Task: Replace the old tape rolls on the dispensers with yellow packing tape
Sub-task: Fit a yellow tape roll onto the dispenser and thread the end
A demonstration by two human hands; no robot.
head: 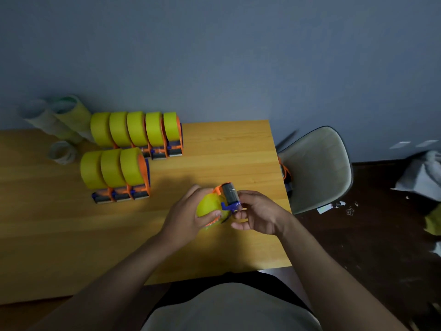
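Observation:
An orange and blue tape dispenser (228, 195) with a yellow tape roll (208, 207) on it is held above the wooden table (214, 151). My left hand (185, 217) grips the yellow roll from the left. At the dispenser's blue front end my right hand (256, 215) pinches it with fingertips. Two rows of dispensers loaded with yellow tape stand at the left: a far row (137, 130) of several and a near row (114, 173) of three.
Pale old tape rolls (55, 115) lie stacked at the table's far left, with one loose roll (62, 152) nearer. A grey chair (317, 168) stands off the right edge, another dispenser (285, 174) on its seat. Paper scraps litter the dark floor (358, 235).

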